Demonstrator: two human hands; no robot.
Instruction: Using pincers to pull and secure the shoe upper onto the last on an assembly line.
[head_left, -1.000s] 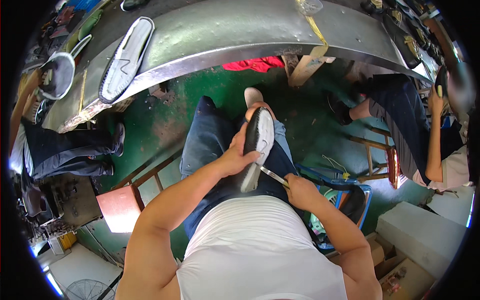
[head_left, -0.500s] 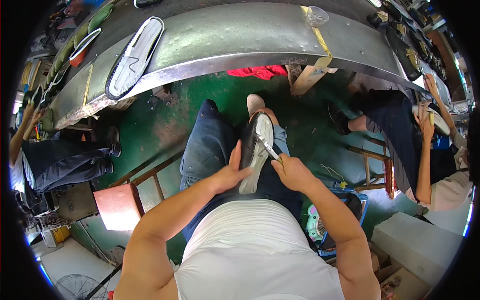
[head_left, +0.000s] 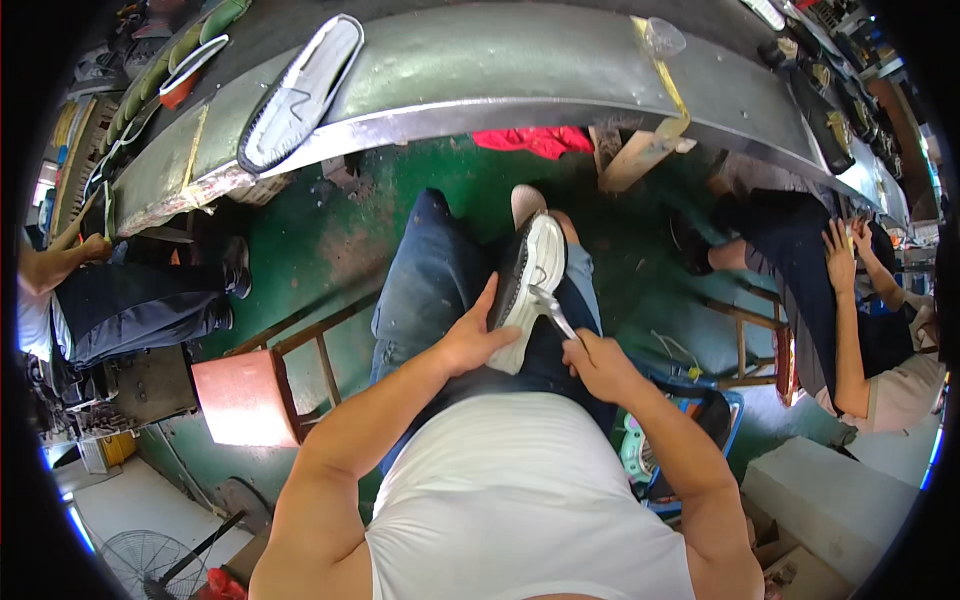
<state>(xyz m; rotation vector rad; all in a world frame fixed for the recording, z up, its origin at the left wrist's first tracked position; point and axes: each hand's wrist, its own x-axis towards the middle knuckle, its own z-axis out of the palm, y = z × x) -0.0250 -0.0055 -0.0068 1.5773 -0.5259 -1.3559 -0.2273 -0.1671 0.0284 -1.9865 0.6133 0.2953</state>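
1. Curling tightly round the handle of a metal tool, the right hand hides the grip end.
2. The left hand clasps a black-and-white shoe, thumb on its white face and 1 finger along its black side; the other fingers are hidden.
3. This shoe tilts above the person's lap; the tool's head is at its white face, contact hard to tell.
4. A cardboard box is cut off at lower right, its contents unclear.
5. A blue-rimmed crate, partly covered by the right arm, holds a mint-green object and something black.
6. On the metal bench, a 2nd shoe shows its white face; farther right stands a clear cup, its contents too small to identify.
7. 2 co-workers sit at either side, cut off by the dark rim.
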